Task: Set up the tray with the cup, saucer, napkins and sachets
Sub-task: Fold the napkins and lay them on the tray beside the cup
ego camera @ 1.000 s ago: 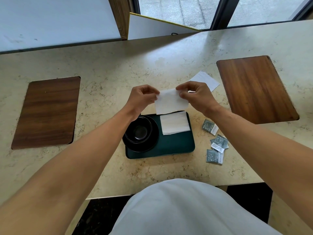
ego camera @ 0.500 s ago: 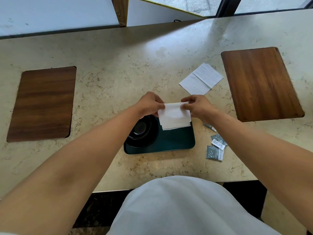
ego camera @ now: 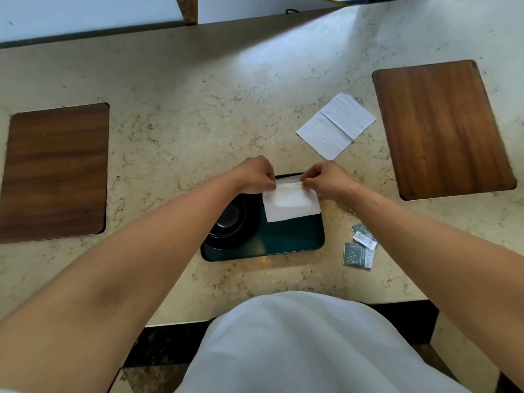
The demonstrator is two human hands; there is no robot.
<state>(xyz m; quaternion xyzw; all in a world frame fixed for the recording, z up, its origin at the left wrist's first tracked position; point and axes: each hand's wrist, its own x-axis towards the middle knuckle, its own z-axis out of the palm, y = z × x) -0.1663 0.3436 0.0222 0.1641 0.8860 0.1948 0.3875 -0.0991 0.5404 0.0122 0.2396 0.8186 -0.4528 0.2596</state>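
A dark green tray (ego camera: 286,242) lies on the marble counter in front of me. On its left half sits a black cup on a black saucer (ego camera: 226,225), partly hidden by my left forearm. A folded white napkin (ego camera: 290,204) rests on the tray's far right part, on top of another napkin. My left hand (ego camera: 255,174) pinches its far left corner and my right hand (ego camera: 326,180) pinches its far right corner. A third white napkin (ego camera: 336,124) lies unfolded on the counter beyond the tray. Grey sachets (ego camera: 360,246) lie on the counter to the right of the tray.
Two wooden boards lie on the counter, one at the left (ego camera: 55,171) and one at the right (ego camera: 442,129). The counter's near edge runs just in front of my white-clothed body. A white wall panel and a wooden post stand along the far edge.
Both hands have lowered the napkin from the air down onto the napkin lying on the tray. The camera view has tilted downward.
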